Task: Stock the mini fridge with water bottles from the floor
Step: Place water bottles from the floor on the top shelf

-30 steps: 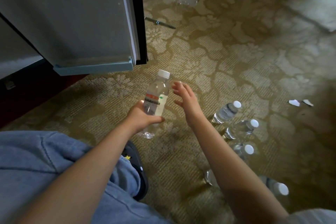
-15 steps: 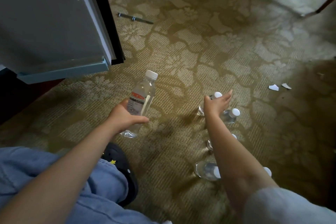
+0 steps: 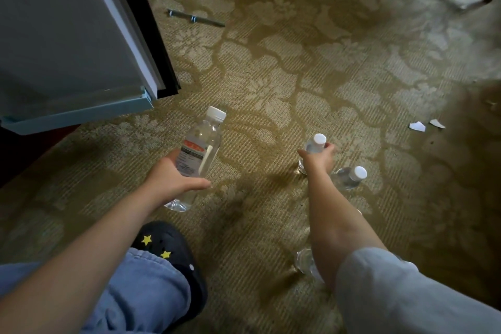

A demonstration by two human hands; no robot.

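Clasping 1 labelled bottle (image 3: 202, 149) mid-body, the left hand (image 3: 173, 180) frees the right hand (image 3: 318, 161). Its grip wraps a floor bottle (image 3: 316, 141), seemingly to lift.

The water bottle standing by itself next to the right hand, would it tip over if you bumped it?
Probably. The water bottle stands upright and narrow on soft carpet, so a knock near its white cap could topple it, and its round body might then roll. It looks full, so likely heavy for its size.
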